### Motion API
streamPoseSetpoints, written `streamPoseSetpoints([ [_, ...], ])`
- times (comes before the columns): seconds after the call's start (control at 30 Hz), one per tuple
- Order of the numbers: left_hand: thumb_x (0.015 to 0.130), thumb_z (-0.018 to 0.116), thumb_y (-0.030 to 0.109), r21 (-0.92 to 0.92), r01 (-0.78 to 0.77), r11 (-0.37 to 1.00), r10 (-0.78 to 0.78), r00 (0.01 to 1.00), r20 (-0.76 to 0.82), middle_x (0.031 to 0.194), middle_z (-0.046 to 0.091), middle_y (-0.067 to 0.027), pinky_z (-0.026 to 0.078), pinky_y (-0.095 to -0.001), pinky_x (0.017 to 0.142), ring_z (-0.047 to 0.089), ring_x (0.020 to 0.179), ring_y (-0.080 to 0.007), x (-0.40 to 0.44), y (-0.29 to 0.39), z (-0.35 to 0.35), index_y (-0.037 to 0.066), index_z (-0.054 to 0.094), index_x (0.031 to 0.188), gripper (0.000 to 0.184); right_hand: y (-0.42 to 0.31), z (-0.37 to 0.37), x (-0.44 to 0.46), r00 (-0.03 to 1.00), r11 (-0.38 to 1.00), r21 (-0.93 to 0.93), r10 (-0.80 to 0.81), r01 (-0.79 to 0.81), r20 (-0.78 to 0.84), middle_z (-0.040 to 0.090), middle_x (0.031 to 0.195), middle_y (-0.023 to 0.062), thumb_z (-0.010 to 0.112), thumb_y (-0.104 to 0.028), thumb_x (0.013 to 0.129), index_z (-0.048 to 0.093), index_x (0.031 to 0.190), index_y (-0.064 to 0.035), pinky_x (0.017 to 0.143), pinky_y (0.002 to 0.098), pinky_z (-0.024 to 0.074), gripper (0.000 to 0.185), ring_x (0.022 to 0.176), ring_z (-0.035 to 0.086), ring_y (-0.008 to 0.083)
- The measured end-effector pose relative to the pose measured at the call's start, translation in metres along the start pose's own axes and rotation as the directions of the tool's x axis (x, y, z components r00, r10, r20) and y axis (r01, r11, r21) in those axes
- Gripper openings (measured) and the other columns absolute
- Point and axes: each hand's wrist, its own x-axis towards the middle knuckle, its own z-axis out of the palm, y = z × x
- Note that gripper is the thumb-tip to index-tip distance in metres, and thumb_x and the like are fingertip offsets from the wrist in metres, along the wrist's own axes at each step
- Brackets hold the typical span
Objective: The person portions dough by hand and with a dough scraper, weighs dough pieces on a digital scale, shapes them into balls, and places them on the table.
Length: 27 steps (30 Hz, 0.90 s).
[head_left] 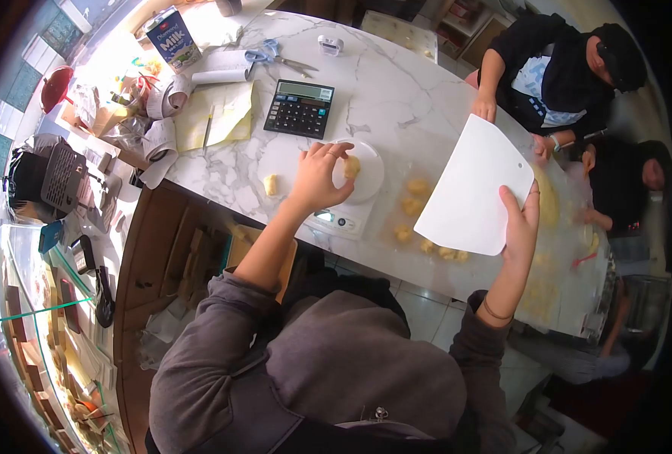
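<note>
My left hand (323,178) pinches a small lump of dough (352,167) between thumb and fingertips. It is over the round plate of a white kitchen scale (343,220) with a lit display. I cannot tell whether the dough touches the plate. Another dough piece (271,185) lies on the marble table left of that hand. My right hand (519,223) grips the edge of a flat white plastic dough scraper (472,189), with a small hole near one corner. Several dough lumps (415,195) lie beside and partly under the scraper, which hides part of the table.
Beyond the scale sits a calculator (299,107). Scissors (279,57), yellow paper (226,113) and a milk carton (173,39) are at the back left. Across the table, a person in black (521,83) works near a larger dough sheet (546,198); another person is beside them.
</note>
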Motion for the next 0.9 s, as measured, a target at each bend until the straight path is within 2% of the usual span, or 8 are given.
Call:
streamPoseSetpoints([
  [0.03,0.067,0.064,0.012,0.000,-0.028,1.000,0.028,0.999,-0.034,0.100,0.056,-0.0044,0.041,-0.0370,0.082,0.052,0.092,-0.0230,-0.001,0.002,-0.003,0.009,0.059,0.101,0.035,0.001,-0.001,0.000,1.000,1.000,-0.006,0.001,-0.001,0.004,0.050,0.118,0.0110,0.056,-0.006,0.084,0.035,0.128,0.0009,0.087,0.0287,0.0415,0.049,0.103,0.050,0.0167],
  [0.13,0.066,0.064,0.007,-0.379,-0.063,0.923,-0.006,0.984,-0.177,0.102,0.054,-0.0085,0.044,-0.0334,0.077,0.054,0.086,-0.0224,0.000,0.000,-0.007,0.006,0.059,0.102,0.037,0.000,-0.001,-0.002,1.000,1.000,0.011,0.014,-0.014,-0.014,0.050,0.118,0.0108,0.056,-0.005,0.084,0.035,0.129,0.0003,0.088,0.0285,0.0412,0.050,0.103,0.050,0.0164],
  [0.33,0.071,0.060,-0.002,-0.195,0.120,0.973,-0.214,0.776,-0.593,0.101,0.056,-0.0065,0.043,-0.0284,0.068,0.054,0.076,-0.0173,-0.017,-0.033,-0.037,0.007,0.061,0.099,0.029,-0.004,-0.004,-0.006,0.999,1.000,0.021,0.014,-0.013,-0.049,0.051,0.117,0.0100,0.056,-0.005,0.084,0.036,0.129,-0.0001,0.088,0.0280,0.0408,0.049,0.103,0.050,0.0154],
  [0.4,0.073,0.060,0.000,-0.119,0.210,0.970,-0.237,0.731,-0.640,0.102,0.057,-0.0080,0.044,-0.0308,0.071,0.055,0.081,-0.0203,-0.035,-0.049,-0.038,0.007,0.062,0.099,0.027,-0.008,-0.003,-0.008,0.998,1.000,0.027,0.009,-0.007,-0.060,0.051,0.117,0.0094,0.056,-0.005,0.084,0.036,0.129,-0.0003,0.088,0.0276,0.0403,0.050,0.103,0.050,0.0151],
  [0.47,0.072,0.062,0.002,0.163,0.174,0.971,-0.054,0.826,-0.561,0.105,0.057,-0.0099,0.044,-0.0340,0.076,0.054,0.086,-0.0251,-0.055,-0.059,-0.032,0.005,0.062,0.102,0.030,-0.007,-0.004,-0.008,0.998,0.999,0.036,-0.002,0.005,-0.059,0.051,0.117,0.0089,0.056,-0.005,0.084,0.036,0.130,-0.0004,0.088,0.0273,0.0399,0.050,0.103,0.050,0.0149],
  [0.57,0.071,0.064,0.004,0.372,0.057,0.927,0.050,0.960,-0.274,0.106,0.058,-0.0112,0.044,-0.0367,0.079,0.054,0.090,-0.0297,-0.089,-0.071,-0.021,0.004,0.062,0.103,0.032,-0.004,-0.005,-0.008,0.999,0.999,0.053,-0.009,0.012,-0.050,0.051,0.117,0.0086,0.056,-0.005,0.085,0.036,0.130,-0.0005,0.089,0.0271,0.0396,0.050,0.103,0.049,0.0147],
  [0.77,0.069,0.064,0.004,0.114,0.182,0.977,-0.150,0.959,-0.241,0.098,0.059,-0.0119,0.044,-0.0379,0.079,0.054,0.092,-0.0314,-0.093,-0.078,-0.031,0.003,0.063,0.097,0.027,-0.001,0.002,-0.008,0.998,0.998,0.067,0.024,-0.021,-0.050,0.050,0.119,0.0090,0.057,-0.005,0.084,0.033,0.132,-0.0004,0.089,0.0275,0.0393,0.053,0.105,0.049,0.0154],
  [0.9,0.068,0.065,0.002,-0.008,0.308,0.951,-0.308,0.951,-0.026,0.093,0.060,-0.0111,0.047,-0.0345,0.074,0.057,0.082,-0.0259,-0.082,-0.079,-0.044,0.002,0.063,0.096,0.028,0.000,0.003,-0.010,0.998,0.997,0.069,0.030,-0.026,-0.063,0.049,0.121,0.0096,0.057,-0.005,0.084,0.032,0.133,-0.0004,0.091,0.0281,0.0390,0.055,0.107,0.049,0.0160],
])
